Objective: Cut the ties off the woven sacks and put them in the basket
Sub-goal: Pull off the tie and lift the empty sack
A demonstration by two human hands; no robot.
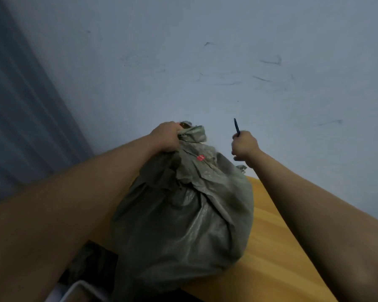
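At the far left a blue-grey curtain [20,101] is seen hanging beside the scuffed pale wall [205,51], and at the lower left edge a white rim [83,288] is glimpsed, which may be the basket, though too little of it is shown to be sure. Moving right, the left hand [166,137] is found clenched round the gathered neck of the woven sack [183,214], its fingers wrapped tightly over the bunched fabric so that the mouth is held upright. The grey-green sack itself is stood on the edge of a yellow wooden table [282,247], with a small red label [200,158] visible just below the neck. The tie cannot be made out; it is presumably hidden under the left hand or within the folds. Further right, the right hand [244,146] is held apart from the sack, closed round a dark cutting tool [236,127] whose slim tip is pointed upward; whether scissors or a blade cannot be told. The step in hand is judged to be the cutting of this sack's tie, not yet begun. For the next move, the tool would need to be brought across to the neck, the tie exposed beside the gripping fingers, and the cut kept clear of them.
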